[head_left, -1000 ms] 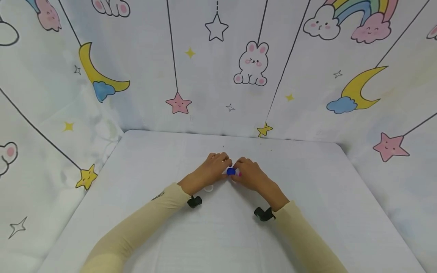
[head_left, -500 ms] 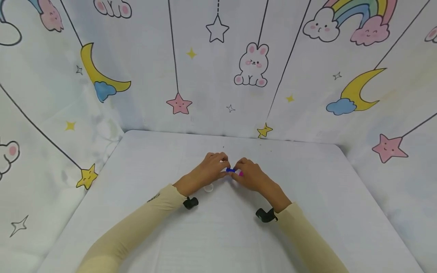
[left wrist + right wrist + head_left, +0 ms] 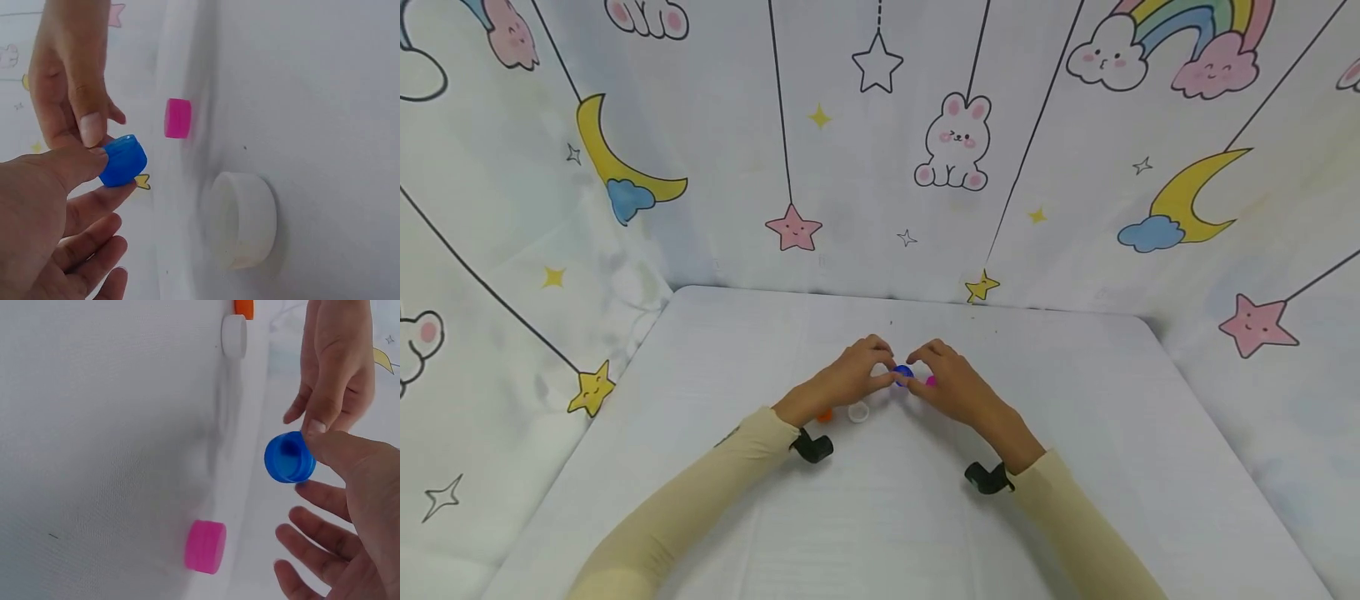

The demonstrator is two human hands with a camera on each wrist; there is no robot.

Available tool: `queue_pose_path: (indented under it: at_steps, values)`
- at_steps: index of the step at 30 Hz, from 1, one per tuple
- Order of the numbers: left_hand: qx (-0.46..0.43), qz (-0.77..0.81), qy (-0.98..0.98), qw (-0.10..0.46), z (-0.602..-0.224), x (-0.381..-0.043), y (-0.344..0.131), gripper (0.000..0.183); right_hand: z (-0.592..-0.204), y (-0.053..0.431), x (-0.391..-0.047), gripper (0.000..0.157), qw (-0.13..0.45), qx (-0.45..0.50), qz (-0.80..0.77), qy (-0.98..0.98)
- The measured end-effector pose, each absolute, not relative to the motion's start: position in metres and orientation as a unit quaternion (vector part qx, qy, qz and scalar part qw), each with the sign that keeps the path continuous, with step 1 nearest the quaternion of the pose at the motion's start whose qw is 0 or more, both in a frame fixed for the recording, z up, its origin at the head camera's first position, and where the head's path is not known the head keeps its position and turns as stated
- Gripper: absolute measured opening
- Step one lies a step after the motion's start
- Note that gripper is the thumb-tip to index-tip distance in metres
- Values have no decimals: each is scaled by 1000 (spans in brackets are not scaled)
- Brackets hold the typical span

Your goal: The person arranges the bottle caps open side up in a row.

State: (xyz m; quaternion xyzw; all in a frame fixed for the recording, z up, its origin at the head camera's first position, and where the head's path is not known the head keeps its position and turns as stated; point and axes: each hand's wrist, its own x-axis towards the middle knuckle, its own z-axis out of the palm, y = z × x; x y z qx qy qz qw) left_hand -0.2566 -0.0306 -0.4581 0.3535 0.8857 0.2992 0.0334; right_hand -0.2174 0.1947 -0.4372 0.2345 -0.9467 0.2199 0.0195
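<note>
Blue cap [image 3: 290, 456] pinched by left hand [image 3: 848, 375] and right hand [image 3: 955, 388] over the white table [image 3: 880, 517]

Blue cap was held up toward the far edge of the table, about midway between its left and right edges. Left thumb and index finger grasped it from one side, right thumb and index finger from the other; the thumb tips met at its rim. The other fingers of both hands were loosely bent and spread away from it. The cap was tilted, its hollow facing the right wrist camera [image 3: 988, 478].

Surroundings: pink cap [image 3: 205, 547] sat on the table just toward the right edge from the blue one; in the head view the right hand covered part of it. White cap [image 3: 255, 220] lay hollow side up, toward the left edge and farther from the far edge than the blue cap. Orange cap [image 3: 825, 416] was just beside the white one, on its left-edge side. The left wrist overlapped it in the head view, and the frame cut it off in the right wrist view. Left wrist camera [image 3: 815, 448] hung near the orange cap. Printed backdrop [image 3: 865, 158] rose behind the far edge.
</note>
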Motion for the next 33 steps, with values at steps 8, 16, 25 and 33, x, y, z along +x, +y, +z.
queue_pose_path:
  at_steps: [8, 16, 25, 33]
  values:
    - [269, 392, 870, 130, -449, -257, -37, 30, -435, 194, -212, 44, 36, 261, 225, -938]
    - [260, 399, 858, 194, -449, -258, -41, 33, -435, 192, -209, 37, 27, 271, 213, -938]
    - [343, 360, 850, 176, -458, -259, -42, 26, -441, 191, -207, 26, -12, 270, 196, -943]
    - [348, 291, 879, 147, -457, -245, -36, 23, -443, 187, -203, 24, -37, 268, 180, -946]
